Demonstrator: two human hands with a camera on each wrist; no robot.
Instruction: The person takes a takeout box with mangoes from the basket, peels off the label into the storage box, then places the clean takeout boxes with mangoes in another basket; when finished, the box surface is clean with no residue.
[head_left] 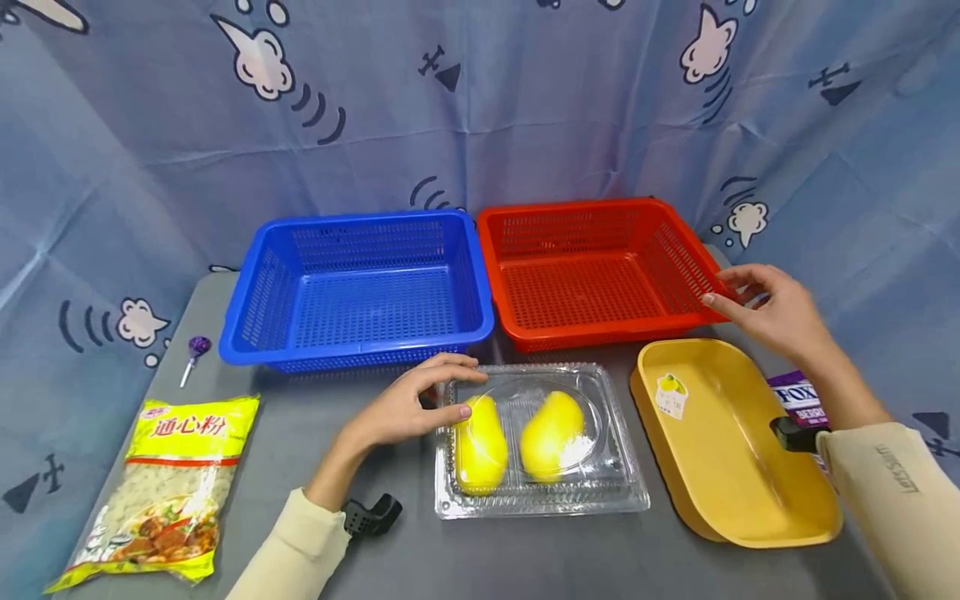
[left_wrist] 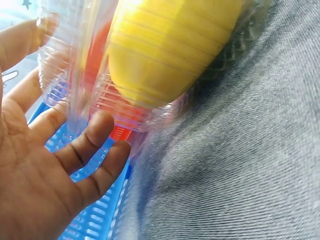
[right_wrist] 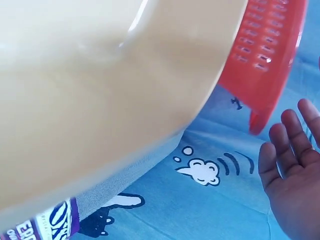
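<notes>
From the head, the clear box (head_left: 517, 505) lies at 6 o'clock, its long way from 9 to 3. Two mangoes (head_left: 552, 437) inside have thin ends near 12 and 1. The left hand (head_left: 408, 406) points to 2 at the box's left side. The right hand (head_left: 768, 308) points to 10 by the red basket (head_left: 570, 332).

From the left wrist, the fingers are apart, beside the box.

From the right wrist, the fingers are loose, holding nothing.
</notes>
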